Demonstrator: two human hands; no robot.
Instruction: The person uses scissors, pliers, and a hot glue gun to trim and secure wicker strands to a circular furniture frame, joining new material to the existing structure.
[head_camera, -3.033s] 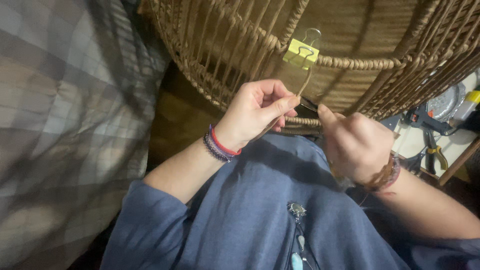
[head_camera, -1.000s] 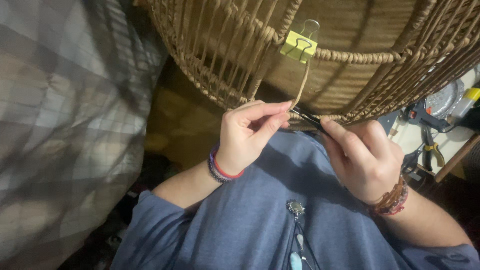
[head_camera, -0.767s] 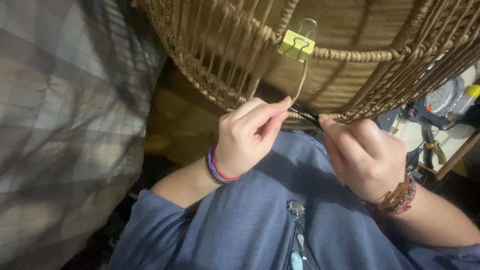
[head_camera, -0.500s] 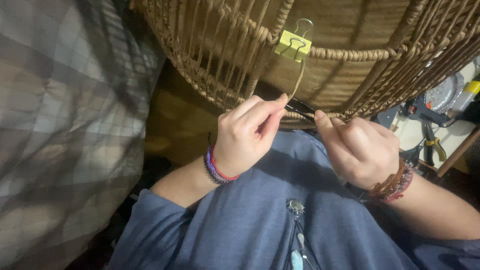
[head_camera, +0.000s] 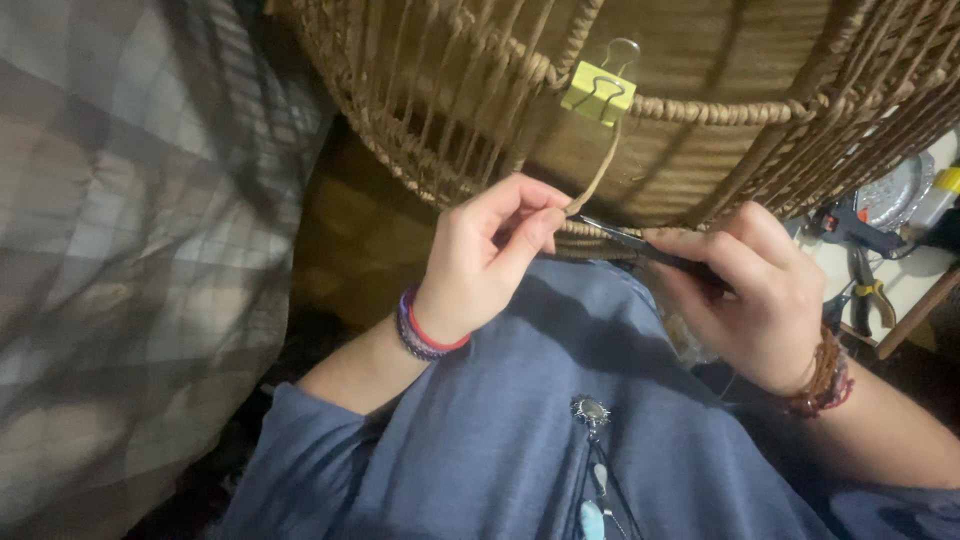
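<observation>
**Strand pinched at the basket rim**

I see my left hand (head_camera: 490, 255) pinching the cane strand (head_camera: 603, 170), which runs up to the yellow clip (head_camera: 598, 95) on the wicker basket (head_camera: 720, 110). My right hand (head_camera: 760, 295) grips a dark tool (head_camera: 625, 235), tip pointing left, touching the strand's lower end.

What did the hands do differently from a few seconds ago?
The right hand turned from a loose fist to gripping a thin dark tool, its tip brought to the strand pinched by the left hand. The left hand's pinch, the yellow clip and the wicker basket stayed put.
</observation>
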